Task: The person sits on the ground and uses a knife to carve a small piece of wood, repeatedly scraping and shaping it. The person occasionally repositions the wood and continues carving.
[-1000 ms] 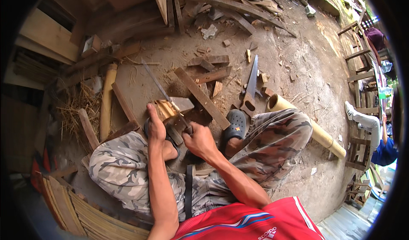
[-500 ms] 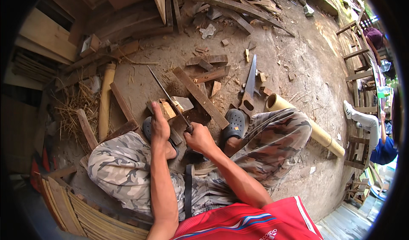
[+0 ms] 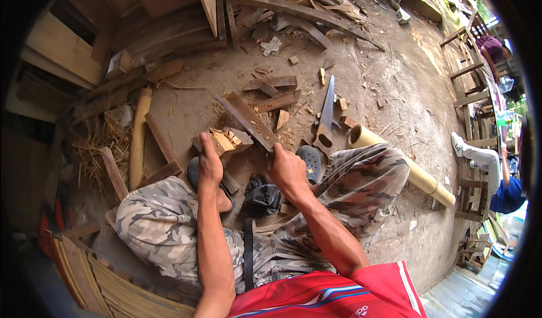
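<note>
My right hand (image 3: 287,170) grips a machete (image 3: 243,121) by its handle end. The long, broad blade slants up to the left, its flat side showing, in front of a dark plank (image 3: 257,123). My left hand (image 3: 209,163), thumb up, holds the near side of a short wooden block (image 3: 244,138). Pale, freshly cut wood (image 3: 224,139) shows on the block's upper side. The blade is apart from the block, to its upper right. The fingers of my left hand are partly hidden.
A handsaw (image 3: 326,115) lies on the dirt floor beside my right shoe (image 3: 309,161). Bamboo poles (image 3: 420,177) (image 3: 140,137) flank my legs. Between my feet sits a black plastic bag (image 3: 261,196). Scrap wood (image 3: 316,19) is piled ahead; people sit at the right by wooden benches (image 3: 473,98).
My right hand has moved right and up from the block, swinging the machete away and turning its flat side into view. My left hand stays at the block. The black bag shows more.
</note>
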`<state>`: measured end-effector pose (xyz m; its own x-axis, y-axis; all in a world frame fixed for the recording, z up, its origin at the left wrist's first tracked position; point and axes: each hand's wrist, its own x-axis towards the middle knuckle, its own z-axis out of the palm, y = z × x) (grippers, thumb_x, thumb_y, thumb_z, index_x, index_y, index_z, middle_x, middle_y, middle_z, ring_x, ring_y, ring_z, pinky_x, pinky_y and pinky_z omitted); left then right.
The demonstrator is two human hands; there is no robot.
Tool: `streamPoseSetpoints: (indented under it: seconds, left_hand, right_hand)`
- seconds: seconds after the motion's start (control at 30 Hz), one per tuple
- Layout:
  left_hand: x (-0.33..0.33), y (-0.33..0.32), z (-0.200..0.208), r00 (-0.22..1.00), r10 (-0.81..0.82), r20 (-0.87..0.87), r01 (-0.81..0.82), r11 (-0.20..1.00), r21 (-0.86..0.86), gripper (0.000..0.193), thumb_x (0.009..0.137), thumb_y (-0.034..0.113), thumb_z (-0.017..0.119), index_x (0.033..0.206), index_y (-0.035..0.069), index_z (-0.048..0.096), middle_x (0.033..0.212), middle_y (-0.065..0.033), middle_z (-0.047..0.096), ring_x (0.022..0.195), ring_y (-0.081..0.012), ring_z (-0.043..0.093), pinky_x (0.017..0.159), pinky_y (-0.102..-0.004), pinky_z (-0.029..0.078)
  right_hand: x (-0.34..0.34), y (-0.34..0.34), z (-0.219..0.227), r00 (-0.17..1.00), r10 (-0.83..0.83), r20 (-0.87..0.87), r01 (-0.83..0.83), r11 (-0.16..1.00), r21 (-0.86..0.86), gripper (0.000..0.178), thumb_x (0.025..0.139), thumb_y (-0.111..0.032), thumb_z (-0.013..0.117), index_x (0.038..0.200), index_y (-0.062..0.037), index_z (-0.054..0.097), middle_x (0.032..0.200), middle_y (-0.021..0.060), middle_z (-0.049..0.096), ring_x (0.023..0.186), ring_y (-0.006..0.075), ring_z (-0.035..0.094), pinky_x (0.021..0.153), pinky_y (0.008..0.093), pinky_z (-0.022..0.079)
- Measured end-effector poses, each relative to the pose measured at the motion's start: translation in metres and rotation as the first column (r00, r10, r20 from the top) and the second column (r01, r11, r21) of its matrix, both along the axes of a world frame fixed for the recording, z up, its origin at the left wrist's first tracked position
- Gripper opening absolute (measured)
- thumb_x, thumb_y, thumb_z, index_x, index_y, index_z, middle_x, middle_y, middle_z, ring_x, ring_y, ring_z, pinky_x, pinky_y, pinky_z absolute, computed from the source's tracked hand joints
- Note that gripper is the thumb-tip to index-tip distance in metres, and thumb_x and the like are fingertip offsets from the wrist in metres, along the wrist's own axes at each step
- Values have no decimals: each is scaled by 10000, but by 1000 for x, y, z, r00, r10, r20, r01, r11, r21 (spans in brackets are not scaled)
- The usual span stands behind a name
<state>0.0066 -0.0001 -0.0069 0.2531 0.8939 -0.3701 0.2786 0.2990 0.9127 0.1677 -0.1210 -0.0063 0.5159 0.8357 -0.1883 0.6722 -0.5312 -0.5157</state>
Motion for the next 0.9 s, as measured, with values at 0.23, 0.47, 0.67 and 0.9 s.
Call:
streamPoseSetpoints:
  seconds: [0.23, 0.47, 0.67, 0.9]
  left_hand:
    - [-3, 0, 1, 990, -46, 131, 58, 994, -90, 904, 1031, 668, 187, 1543, -75, 250, 1593, -190, 330, 1468, -272, 323, 1194, -340, 248]
    - [-1, 0, 5, 999, 13, -49, -12, 1000, 17, 899, 1032, 666, 189, 1533, -75, 282, 1582, -187, 352, 1463, -259, 335, 1192, -339, 254]
    - [-7, -1, 0, 999, -14, -30, 14, 1000, -8, 886, 1039, 651, 205, 1541, -77, 256, 1591, -193, 330, 1467, -260, 327, 1191, -332, 257]
    - [-2, -2, 2, 1000, -5, -14, 5, 1000, -1, 879, 1042, 640, 208, 1521, -93, 283, 1583, -218, 333, 1464, -282, 336, 1184, -325, 269]
  right_hand:
    - [-31, -1, 48, 845, -33, -534, 183, 955, 232, 290, 912, -275, 685, 855, -2, 605, 674, 263, 610, 664, 455, 631, 583, 482, 472]
    - [-35, -3, 20, 984, 91, -154, -103, 992, -73, 174, 906, -176, 561, 968, -17, 597, 812, 267, 690, 732, 466, 669, 636, 546, 533]
    - [-10, 7, 35, 991, -46, -124, 44, 999, -13, 244, 909, -282, 644, 974, -50, 605, 866, 244, 699, 813, 459, 673, 687, 537, 520]
    - [-22, 42, 19, 793, -140, -593, 291, 942, 166, 566, 820, -455, 797, 1080, 37, 696, 828, 182, 728, 770, 260, 706, 715, 389, 531]
